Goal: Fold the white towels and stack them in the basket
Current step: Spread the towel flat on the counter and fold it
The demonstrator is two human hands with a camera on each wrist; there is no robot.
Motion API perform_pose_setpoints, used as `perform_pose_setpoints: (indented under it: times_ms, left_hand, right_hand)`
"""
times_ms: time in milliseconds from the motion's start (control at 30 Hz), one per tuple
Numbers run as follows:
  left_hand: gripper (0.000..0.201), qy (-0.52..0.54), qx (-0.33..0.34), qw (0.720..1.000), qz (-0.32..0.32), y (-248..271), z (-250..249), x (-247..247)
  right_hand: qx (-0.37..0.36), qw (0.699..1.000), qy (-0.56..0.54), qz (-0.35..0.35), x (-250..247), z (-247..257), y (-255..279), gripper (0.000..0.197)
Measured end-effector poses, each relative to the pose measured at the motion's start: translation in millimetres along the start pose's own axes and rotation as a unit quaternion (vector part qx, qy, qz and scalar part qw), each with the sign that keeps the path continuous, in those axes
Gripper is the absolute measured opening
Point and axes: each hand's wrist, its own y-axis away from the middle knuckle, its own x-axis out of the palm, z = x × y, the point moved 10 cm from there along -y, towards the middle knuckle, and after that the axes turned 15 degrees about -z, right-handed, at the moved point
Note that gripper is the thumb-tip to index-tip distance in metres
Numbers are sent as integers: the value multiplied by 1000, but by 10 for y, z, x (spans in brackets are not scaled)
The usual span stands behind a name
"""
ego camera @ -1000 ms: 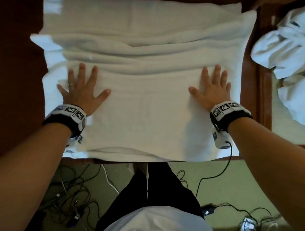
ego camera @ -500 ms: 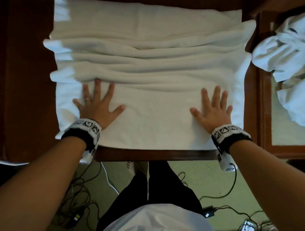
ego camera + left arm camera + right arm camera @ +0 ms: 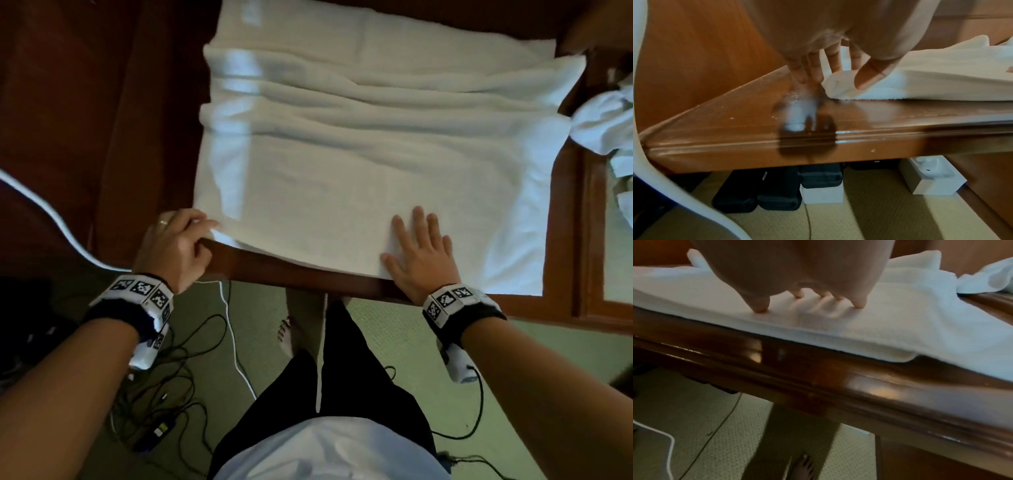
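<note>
A large white towel (image 3: 359, 154) lies spread on the dark wooden table (image 3: 291, 270), wrinkled across its far half and smooth in front. My left hand (image 3: 202, 229) is at the towel's near-left corner. In the left wrist view my left hand (image 3: 838, 68) has its thumb over the corner of the towel (image 3: 931, 81) and two fingers behind it, pinching it. My right hand (image 3: 418, 250) lies flat with spread fingers on the towel near the front edge. The right wrist view shows my right hand (image 3: 807, 298) pressing its fingertips on the towel (image 3: 900, 318). No basket is in view.
A heap of crumpled white towels (image 3: 606, 126) lies at the right, beyond the table's raised edge. A white cable (image 3: 51, 219) runs at the left, and dark cables (image 3: 178, 394) litter the floor. Black cases (image 3: 777, 191) and boxes (image 3: 931, 177) sit under the table.
Both hands slid back over the towel toward the front edge. The left hand left its flat pose and took hold of the near-left corner. The right stayed flat.
</note>
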Motion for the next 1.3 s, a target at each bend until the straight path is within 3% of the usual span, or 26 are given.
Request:
perform_pose_setpoints:
  times_ms: [67,233,467,533,600,667,700,800,867,967,1000,1067,1200,1300]
  left_hand:
    - [31,8,1,1000,-26,-32,12,-62]
    - [7,54,-94,989,-105,-83,118,-352]
    - [7,92,-203,956,-188,61,227,-726]
    - [9,60,-211,965,-141,131,338,-555]
    - [18,35,-212,977,-12,256,457,-248]
    - [39,8,-196,976,90,378,501,-48]
    - [51,-12,-186,977,103,408,513,-46]
    - [60,-22,-121,992,15,232,211,-194]
    - [68,-22,-58,998,-8,114,-131,-102]
    - [80,-90,-15,991,101,119,-425,453]
    - [83,-112,-22,983,142,173,-425,622]
    - [89,-120,-41,979,160,229,-387,739]
    - [82,-93,-52,992,70,188,-445,542]
    - [82,-86,-35,995,22,90,-602,503]
  right_hand:
    - [8,1000,-4,6,-3,14,-17,75]
    - [12,999,-9,36,-12,18,-47,79]
    - [5,999,6,52,-50,6,-80,82]
    - [2,999,15,51,-33,-6,-18,83]
    - [0,999,15,48,-13,-15,69,86]
    - [11,999,-9,31,-8,-93,150,89]
    - [16,1000,-20,10,-18,-127,181,88]
    - [74,993,-28,-82,-182,-437,317,82]
    - [143,987,-20,-69,-174,-724,461,77]
    - [193,980,-41,1,-35,-972,679,77]
    - [190,981,-49,4,-23,-1020,727,75]
    - [183,980,-71,-29,-82,-1134,767,64]
    - [283,934,-109,-192,-457,-1692,897,41]
    - [389,899,-101,-174,-420,-2125,1038,41]
